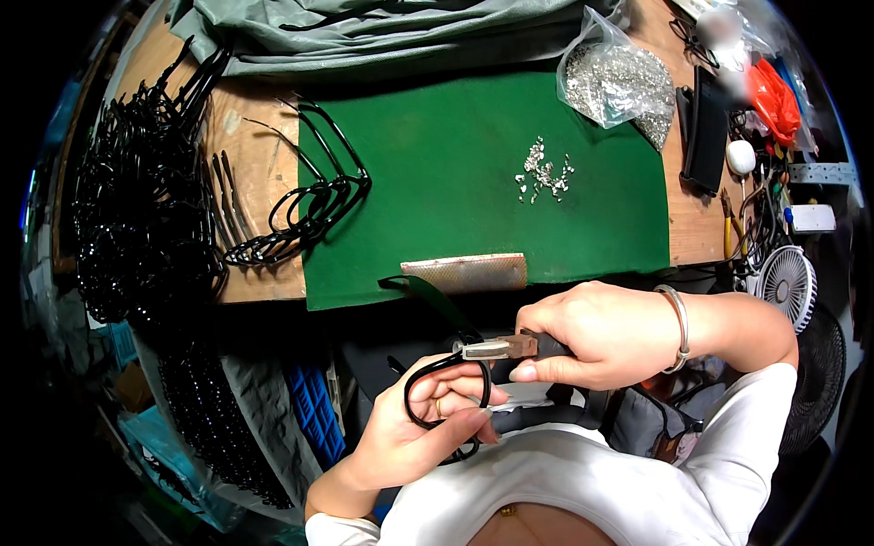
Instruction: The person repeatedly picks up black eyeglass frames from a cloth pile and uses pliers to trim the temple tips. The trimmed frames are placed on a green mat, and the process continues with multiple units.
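My left hand point(401, 446) holds a black eyeglass frame point(409, 409) in front of my body, its fingers curled around one round rim. One temple arm of the frame points up toward the table edge. A pair of pliers point(496, 348) is gripped by its dark handles in my right hand point(605, 337). The plier jaws are at the top of the rim, where a small silvery bit shows at their tip; what exactly they pinch is too small to tell. Loose small silver pieces point(543, 175) lie on the green mat point(428, 182) beyond my hands.
Several black eyeglass frames point(319, 205) stand in a row at the mat's left, beside a large heap of frames point(141, 200). A clear bag point(605, 82) of silver pieces sits far right. A patterned block point(464, 272) lies at the near edge; a white fan point(788, 287) stands right.
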A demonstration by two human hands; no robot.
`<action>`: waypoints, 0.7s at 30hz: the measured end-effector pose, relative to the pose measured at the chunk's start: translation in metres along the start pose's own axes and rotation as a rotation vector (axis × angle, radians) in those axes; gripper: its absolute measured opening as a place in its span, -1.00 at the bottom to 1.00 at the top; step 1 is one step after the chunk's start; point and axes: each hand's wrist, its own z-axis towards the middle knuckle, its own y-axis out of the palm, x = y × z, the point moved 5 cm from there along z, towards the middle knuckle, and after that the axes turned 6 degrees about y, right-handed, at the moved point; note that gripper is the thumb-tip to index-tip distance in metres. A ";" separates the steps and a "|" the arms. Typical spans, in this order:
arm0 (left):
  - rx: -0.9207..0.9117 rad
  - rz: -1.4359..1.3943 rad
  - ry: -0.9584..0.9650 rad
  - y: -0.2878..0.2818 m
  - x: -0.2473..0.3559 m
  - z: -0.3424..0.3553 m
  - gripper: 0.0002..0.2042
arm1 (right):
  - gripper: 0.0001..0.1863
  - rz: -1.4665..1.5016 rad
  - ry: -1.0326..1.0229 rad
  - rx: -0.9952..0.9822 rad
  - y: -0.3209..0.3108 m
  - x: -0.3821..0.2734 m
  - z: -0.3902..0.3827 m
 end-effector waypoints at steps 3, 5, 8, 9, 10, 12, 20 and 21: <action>0.027 -0.009 0.028 0.002 -0.002 0.001 -0.62 | -0.70 -0.116 0.014 0.161 0.001 -0.003 -0.002; 0.054 -0.003 0.039 0.005 -0.002 0.000 -0.63 | -0.70 -0.182 0.003 0.283 -0.001 -0.005 -0.004; 0.045 -0.006 0.037 0.008 0.001 0.000 -0.61 | -0.64 -0.148 0.011 0.250 -0.003 -0.003 -0.005; 0.029 -0.011 0.030 0.009 0.002 0.001 -0.60 | -0.59 -0.062 0.006 0.154 -0.005 -0.002 -0.006; 0.015 -0.014 0.025 0.010 0.003 0.002 -0.59 | -0.54 0.024 -0.004 0.058 -0.010 0.000 -0.007; 0.029 -0.012 0.012 0.009 0.003 0.004 -0.57 | -0.58 0.218 0.089 -0.270 -0.014 0.012 -0.002; 0.022 0.119 0.002 0.013 0.020 0.009 -0.58 | -0.71 -0.051 -0.112 0.671 -0.025 0.050 0.020; 0.084 0.244 -0.015 0.016 0.032 0.008 -0.61 | -0.73 -0.050 -0.127 0.655 -0.026 0.050 0.017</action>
